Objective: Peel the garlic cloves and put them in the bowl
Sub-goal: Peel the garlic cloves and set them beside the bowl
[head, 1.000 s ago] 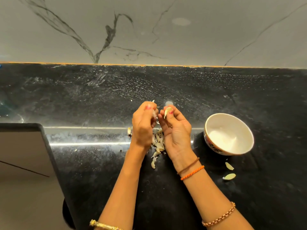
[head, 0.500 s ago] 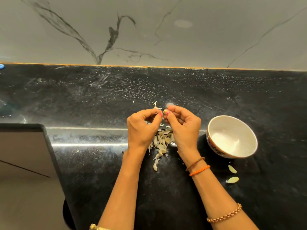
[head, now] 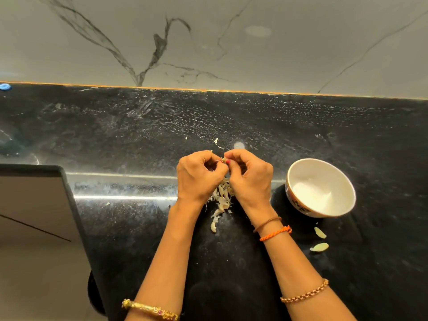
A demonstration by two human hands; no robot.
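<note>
My left hand and my right hand meet fingertip to fingertip above the black counter. Between them they pinch a small garlic clove, mostly hidden by the fingers. Under the hands lies a heap of pale garlic skins. A white bowl with a patterned outside stands to the right of my right hand; its inside looks white and I cannot make out cloves in it. Two pale garlic pieces, one above the other, lie on the counter in front of the bowl.
A grey marble wall rises behind the counter. At the left the counter steps down to a lower edge with floor below. A stray skin scrap lies behind the hands. A blue object sits at the far left.
Both hands have curled in and closed together on the clove, which showed plainly in the right fingers a second ago. The view has shifted slightly.
</note>
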